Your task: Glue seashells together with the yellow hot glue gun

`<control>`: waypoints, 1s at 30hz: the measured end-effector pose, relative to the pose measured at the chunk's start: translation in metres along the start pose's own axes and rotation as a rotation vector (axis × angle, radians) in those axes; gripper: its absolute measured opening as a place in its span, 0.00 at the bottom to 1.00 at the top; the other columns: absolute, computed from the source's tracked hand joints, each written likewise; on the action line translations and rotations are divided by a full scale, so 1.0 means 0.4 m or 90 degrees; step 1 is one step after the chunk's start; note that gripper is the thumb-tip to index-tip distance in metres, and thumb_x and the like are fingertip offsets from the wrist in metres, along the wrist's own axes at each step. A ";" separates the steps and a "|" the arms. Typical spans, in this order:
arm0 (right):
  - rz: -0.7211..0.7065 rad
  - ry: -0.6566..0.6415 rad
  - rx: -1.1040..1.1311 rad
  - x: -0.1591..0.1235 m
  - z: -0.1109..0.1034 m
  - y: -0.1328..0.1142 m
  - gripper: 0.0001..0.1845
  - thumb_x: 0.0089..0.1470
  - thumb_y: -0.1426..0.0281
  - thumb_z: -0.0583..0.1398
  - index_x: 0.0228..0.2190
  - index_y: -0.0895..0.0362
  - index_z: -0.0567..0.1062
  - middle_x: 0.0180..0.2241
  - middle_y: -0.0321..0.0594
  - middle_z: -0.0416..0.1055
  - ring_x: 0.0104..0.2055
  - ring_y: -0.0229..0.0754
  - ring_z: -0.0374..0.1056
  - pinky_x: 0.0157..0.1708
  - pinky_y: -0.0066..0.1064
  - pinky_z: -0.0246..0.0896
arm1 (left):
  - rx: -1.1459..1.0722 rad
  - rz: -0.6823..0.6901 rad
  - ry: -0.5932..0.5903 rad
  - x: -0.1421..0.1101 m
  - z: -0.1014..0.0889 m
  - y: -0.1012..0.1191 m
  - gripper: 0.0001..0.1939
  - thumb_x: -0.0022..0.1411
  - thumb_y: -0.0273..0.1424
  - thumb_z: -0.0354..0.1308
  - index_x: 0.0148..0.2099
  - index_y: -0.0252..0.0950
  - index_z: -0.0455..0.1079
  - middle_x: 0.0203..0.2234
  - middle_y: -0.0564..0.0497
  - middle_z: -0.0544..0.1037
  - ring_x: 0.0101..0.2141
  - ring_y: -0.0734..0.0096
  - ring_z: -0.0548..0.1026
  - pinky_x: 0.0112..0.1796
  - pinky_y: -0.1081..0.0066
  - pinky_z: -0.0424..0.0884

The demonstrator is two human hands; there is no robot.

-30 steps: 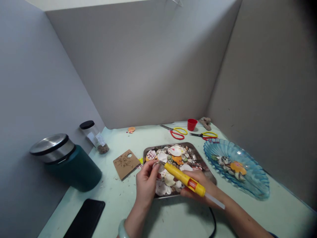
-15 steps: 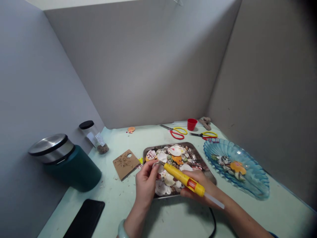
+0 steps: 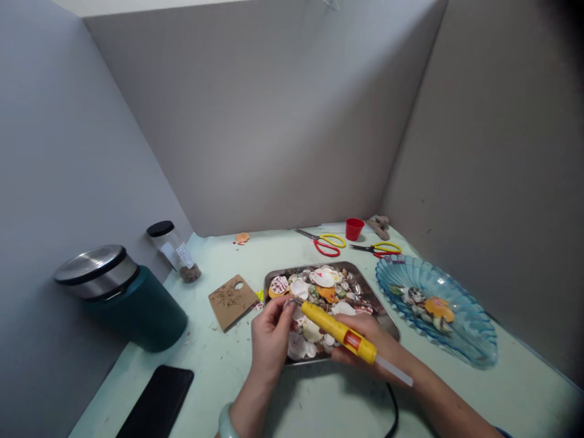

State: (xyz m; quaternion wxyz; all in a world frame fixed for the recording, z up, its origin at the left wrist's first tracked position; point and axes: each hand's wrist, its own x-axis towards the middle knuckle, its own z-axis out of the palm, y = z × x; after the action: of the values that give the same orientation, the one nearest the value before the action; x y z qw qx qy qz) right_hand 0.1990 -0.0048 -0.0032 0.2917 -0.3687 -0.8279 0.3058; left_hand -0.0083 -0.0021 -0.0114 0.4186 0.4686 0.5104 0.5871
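A yellow hot glue gun (image 3: 335,327) lies in the grip of my right hand (image 3: 371,334), a clear glue stick (image 3: 395,370) sticking out of its back end. Its metal nozzle (image 3: 297,300) points up-left to the fingertips of my left hand (image 3: 271,331). Those fingers pinch something small, mostly hidden and too small to name. Both hands are over the near part of a metal tray (image 3: 390,325) filled with seashells (image 3: 323,278) in white, orange and speckled colours. Whether nozzle and pinched piece touch, I cannot tell.
A blue glass dish (image 3: 474,334) with shells stands right. Behind the tray are scissors (image 3: 328,242), pliers-like black-tipped scissors (image 3: 376,248) and a red cup (image 3: 354,229). Left lie a brown board (image 3: 232,304), a jar (image 3: 176,252), a teal bottle (image 3: 141,310) and a black phone (image 3: 157,401). A black cord (image 3: 393,410) trails in front.
Almost nothing differs. The view has shifted very slightly, and both hands keep the same pose at the glue gun's nozzle.
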 end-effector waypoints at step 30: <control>0.034 -0.002 0.020 -0.006 -0.011 0.000 0.15 0.54 0.58 0.61 0.26 0.56 0.71 0.22 0.33 0.62 0.25 0.37 0.58 0.25 0.27 0.54 | -0.059 0.020 0.123 -0.005 0.002 0.005 0.18 0.52 0.43 0.67 0.39 0.34 0.77 0.25 0.53 0.77 0.21 0.77 0.72 0.25 0.76 0.71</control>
State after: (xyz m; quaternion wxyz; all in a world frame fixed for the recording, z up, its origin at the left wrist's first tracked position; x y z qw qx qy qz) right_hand 0.2034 -0.0054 -0.0010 0.2882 -0.3856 -0.8131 0.3273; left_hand -0.0072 -0.0040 -0.0096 0.3795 0.3980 0.5130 0.6590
